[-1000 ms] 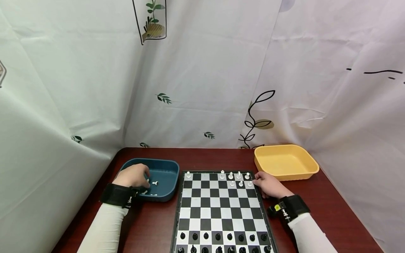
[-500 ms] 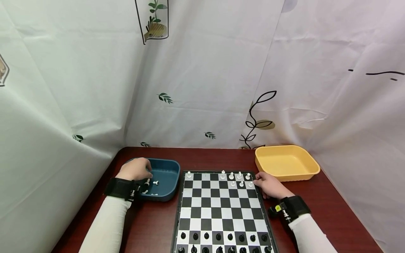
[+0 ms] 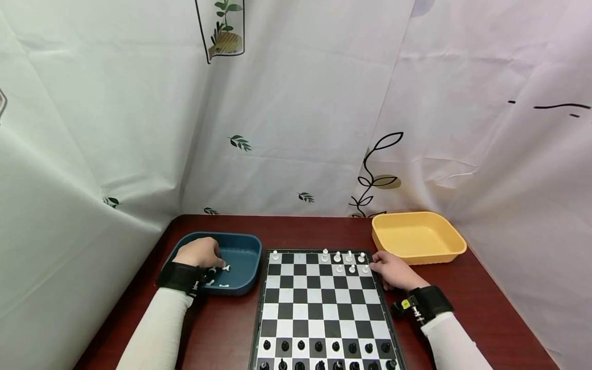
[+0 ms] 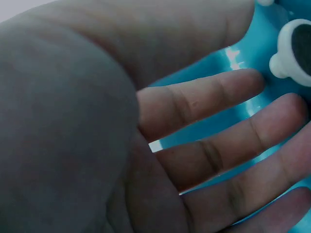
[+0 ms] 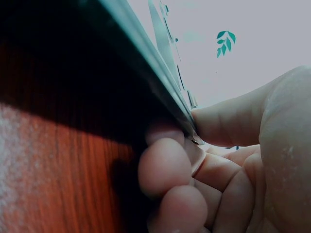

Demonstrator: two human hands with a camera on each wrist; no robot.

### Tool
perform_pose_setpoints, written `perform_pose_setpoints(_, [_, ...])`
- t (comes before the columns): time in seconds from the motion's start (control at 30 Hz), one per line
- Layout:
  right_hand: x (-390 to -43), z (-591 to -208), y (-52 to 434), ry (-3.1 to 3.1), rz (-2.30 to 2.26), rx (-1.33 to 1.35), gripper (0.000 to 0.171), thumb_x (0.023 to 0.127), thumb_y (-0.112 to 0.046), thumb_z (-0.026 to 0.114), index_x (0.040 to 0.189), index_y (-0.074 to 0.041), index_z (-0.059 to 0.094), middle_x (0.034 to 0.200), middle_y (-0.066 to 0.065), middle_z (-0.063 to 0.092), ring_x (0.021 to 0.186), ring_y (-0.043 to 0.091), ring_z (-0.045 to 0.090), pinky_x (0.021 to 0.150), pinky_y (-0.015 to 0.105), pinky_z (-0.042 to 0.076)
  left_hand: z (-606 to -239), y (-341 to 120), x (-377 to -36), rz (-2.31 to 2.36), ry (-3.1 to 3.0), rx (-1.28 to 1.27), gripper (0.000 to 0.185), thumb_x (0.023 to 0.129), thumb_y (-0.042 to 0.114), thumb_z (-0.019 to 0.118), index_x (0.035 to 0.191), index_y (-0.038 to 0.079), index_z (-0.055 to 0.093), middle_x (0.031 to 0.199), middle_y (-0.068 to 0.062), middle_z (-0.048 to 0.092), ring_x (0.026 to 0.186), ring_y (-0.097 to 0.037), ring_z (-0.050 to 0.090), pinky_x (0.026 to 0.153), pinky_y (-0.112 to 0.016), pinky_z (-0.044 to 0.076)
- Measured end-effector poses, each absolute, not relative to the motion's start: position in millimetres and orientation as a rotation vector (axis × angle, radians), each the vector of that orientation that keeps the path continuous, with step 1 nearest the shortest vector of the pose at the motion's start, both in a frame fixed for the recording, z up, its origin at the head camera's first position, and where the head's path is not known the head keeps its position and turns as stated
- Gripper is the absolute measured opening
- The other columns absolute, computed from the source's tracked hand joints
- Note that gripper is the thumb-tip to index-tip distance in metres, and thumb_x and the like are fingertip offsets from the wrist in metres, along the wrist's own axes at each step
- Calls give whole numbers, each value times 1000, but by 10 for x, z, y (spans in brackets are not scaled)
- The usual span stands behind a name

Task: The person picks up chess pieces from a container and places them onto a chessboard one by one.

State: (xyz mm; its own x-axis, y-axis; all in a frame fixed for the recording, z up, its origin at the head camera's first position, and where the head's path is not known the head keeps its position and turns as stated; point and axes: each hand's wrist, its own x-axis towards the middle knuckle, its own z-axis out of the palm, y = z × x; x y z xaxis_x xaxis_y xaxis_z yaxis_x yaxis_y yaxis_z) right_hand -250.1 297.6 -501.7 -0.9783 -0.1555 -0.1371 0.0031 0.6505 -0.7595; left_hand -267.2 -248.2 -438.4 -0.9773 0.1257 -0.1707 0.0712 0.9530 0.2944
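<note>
desk (image 3: 324, 231) → chessboard (image 3: 324, 308) at near centre, blue tray (image 3: 240, 246) at its far-left corner, yellow tray (image 3: 418, 236) at far right. Left hand (image 3: 200, 253) is inside the blue tray, fingers (image 4: 214, 94) spread and relaxed, gripping nothing. Loose white piece (image 4: 294, 51) lies on its side just past the fingertips, felt base facing the palm, toward the board-side wall. Left hand is the near one. Right hand (image 3: 392, 271) pinches the board's far-right edge, fingers (image 5: 167, 165) curled under the rim
</note>
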Motion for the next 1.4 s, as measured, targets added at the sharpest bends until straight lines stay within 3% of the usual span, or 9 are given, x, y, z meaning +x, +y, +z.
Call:
perform_pose_setpoints(0.23, [-2496,-5018,2974,2680,-1220,-128,12,109,-15,62,112,-3,62,65,7,59,49,24,60,50,38,49,-4412,-2504,-2640,453,2880,165,31,89,30,93,73,13,72,67,-2,63,61,-20,61,56,-34,44])
perform_pose_setpoints(0.43, [-2492,-5016,2973,2683,-1221,-132,12,109,-14,63,112,-3,62,65,7,59,49,23,60,49,38,49,-4440,-2521,-2649,477,2892,189,20,83,13,92,77,15,73,71,-1,65,61,-19,63,58,-36,48])
perform_pose_setpoints(0.57, [-2490,-5014,2973,2684,-1225,-131,12,109,-15,63,111,-3,62,64,7,58,49,24,59,49,38,49,-4463,-2534,-2661,493,2903,203,23,81,4,85,70,16,68,67,1,60,58,-18,59,55,-34,43])
perform_pose_setpoints(0.8, [-2500,-5024,2978,2681,-1224,-137,11,109,-15,64,110,-4,62,64,7,58,49,24,60,50,38,49,-4472,-2550,-2684,500,2900,257,47,79,-5,71,57,23,40,57,8,29,52,-12,29,53,-31,20])
perform_pose_setpoints(1.0, [-2502,-5022,2987,2674,-1225,-153,13,109,-16,63,112,-3,62,67,8,59,49,25,60,50,39,50,-4434,-2539,-2680,479,2944,278,51,88,-4,70,57,22,38,63,6,21,59,-14,17,55,-31,19])
perform_pose_setpoints(1.07, [-2502,-5021,2988,2672,-1230,-155,14,109,-16,63,112,-3,63,67,8,59,49,25,60,50,39,49,-4423,-2531,-2681,467,2960,288,49,90,-3,70,59,20,40,63,5,24,59,-14,20,56,-32,21])
perform_pose_setpoints(1.17, [-2504,-5026,2990,2669,-1234,-156,13,109,-15,63,112,-3,63,67,8,59,49,24,60,50,39,49,-4413,-2517,-2691,441,2992,296,35,94,2,72,67,16,55,65,4,41,59,-15,35,56,-33,32])
perform_pose_setpoints(1.3, [-2511,-5034,2991,2663,-1238,-152,12,109,-15,63,111,-3,62,67,8,59,49,24,60,50,39,49,-4410,-2505,-2710,437,3029,296,7,98,9,77,92,9,73,83,-2,66,71,-19,59,66,-41,52])
perform_pose_setpoints(1.4, [-2519,-5027,2989,2660,-1241,-151,13,109,-15,63,111,-3,62,67,8,59,49,24,60,50,39,49,-4402,-2501,-2723,450,3060,319,5,98,11,79,101,7,77,91,-4,72,75,-20,63,70,-46,57])
